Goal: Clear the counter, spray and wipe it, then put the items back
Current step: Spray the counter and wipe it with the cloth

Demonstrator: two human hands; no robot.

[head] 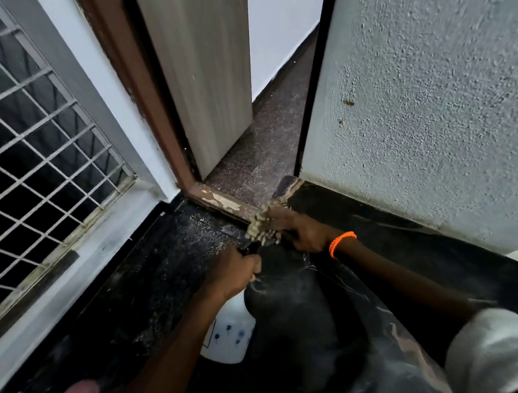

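Note:
My left hand (234,268) grips the dark trigger head of a white spray bottle (228,332) with small blue flower prints, held low over the black floor. Just beyond it, my right hand (300,230), with an orange band on the wrist, grips a crumpled beige cloth (261,227). The cloth hangs right in front of the bottle's nozzle. Fine droplets show in the air below the two hands. No counter is in view.
A brown door frame (214,199) with chipped paint and an open grey door (205,76) stand ahead. A barred window (30,136) is at the left, a rough textured wall (430,105) at the right. A black round basin-like thing (308,332) lies beneath my hands.

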